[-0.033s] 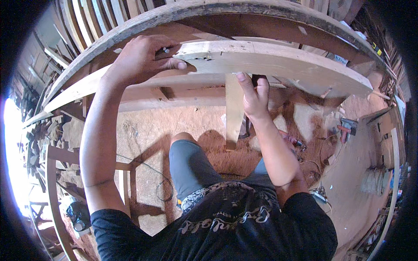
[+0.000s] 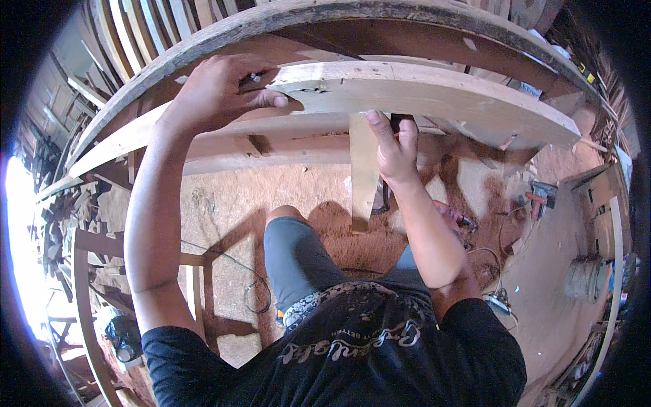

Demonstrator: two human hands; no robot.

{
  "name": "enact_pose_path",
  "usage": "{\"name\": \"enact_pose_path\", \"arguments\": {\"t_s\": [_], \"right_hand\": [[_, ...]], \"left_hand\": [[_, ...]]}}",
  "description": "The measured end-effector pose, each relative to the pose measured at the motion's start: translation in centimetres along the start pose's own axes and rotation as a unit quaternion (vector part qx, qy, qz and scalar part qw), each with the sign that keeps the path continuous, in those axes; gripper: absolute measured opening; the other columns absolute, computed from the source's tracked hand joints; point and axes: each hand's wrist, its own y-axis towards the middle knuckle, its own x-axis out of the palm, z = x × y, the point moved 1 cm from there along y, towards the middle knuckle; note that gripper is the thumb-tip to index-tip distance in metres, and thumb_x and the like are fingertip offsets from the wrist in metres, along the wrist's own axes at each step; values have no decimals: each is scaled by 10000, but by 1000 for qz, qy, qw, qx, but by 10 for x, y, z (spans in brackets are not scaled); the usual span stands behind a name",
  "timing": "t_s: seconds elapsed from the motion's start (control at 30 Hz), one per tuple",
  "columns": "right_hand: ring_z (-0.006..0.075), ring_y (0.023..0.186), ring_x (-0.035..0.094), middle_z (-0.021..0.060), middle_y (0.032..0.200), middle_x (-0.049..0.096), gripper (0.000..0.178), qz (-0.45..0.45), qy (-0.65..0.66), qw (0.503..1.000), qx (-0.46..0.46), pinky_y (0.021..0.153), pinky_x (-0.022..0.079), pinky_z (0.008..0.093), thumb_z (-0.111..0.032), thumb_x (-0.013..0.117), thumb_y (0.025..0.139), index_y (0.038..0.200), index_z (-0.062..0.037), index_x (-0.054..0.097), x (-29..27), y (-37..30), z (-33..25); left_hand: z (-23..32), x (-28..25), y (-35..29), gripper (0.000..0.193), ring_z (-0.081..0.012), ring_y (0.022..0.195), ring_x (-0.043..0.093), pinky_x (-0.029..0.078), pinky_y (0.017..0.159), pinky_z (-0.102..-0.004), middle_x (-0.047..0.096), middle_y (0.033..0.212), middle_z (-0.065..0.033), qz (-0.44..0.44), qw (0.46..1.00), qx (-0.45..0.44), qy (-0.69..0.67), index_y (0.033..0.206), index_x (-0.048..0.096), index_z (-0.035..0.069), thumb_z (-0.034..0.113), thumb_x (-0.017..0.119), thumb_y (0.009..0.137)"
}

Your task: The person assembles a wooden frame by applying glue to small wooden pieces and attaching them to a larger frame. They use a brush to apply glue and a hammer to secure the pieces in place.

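Note:
A long pale wooden board (image 2: 420, 95) spans in front of me, its face toward me and a few small marks along its top edge. My left hand (image 2: 220, 91) grips over the board's top edge, thumb on the near face and fingers mostly hidden behind. Small shiny bits, perhaps nail heads, show by its curled fingers. Below the board hangs a short upright wooden piece (image 2: 365, 176), its top meeting the board's lower edge. My right hand (image 2: 397, 149) is closed at that piece's upper right side, thumb pointing up; its other fingers are partly hidden.
A curved, weathered timber edge (image 2: 298, 20) arches beyond the board. On the dusty floor at right lie a red-handled power tool (image 2: 540, 199), another red tool (image 2: 456, 216) and trailing cords. Scrap wood (image 2: 85, 217) is heaped at left, near a wooden frame (image 2: 80, 285).

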Motion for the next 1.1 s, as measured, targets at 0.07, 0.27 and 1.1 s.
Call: {"name": "enact_pose_path", "arguments": {"t_s": [0.07, 0.27, 1.1], "right_hand": [[94, 926, 605, -3, 995, 707, 247, -23, -13, 1000, 15, 863, 477, 294, -240, 762, 956, 1061, -22, 709, -1, -3, -2], [102, 992, 596, -1, 1068, 691, 333, -19, 5, 1000, 12, 919, 464, 298, -260, 784, 938, 1147, -25, 675, -3, -2, -4], [144, 995, 638, 27, 1064, 720, 325, -16, 11, 1000, 19, 942, 477, 321, -241, 816, 902, 1114, -19, 708, -5, 9, 6]], "left_hand": [[1, 5, -3, 703, -345, 895, 729, 557, 781, -443, 757, 992, -167, 4, 1000, 4, -4, 1172, 753, 62, 649, 771, 787], [-1, 4, -4, 701, -348, 925, 732, 561, 801, -449, 757, 1031, -169, 1, 1000, -5, -9, 1169, 753, 61, 648, 771, 786], [-18, 15, 2, 666, -347, 842, 723, 553, 746, -445, 743, 919, -169, 66, 996, 64, 13, 1126, 750, 57, 639, 765, 802]]}}
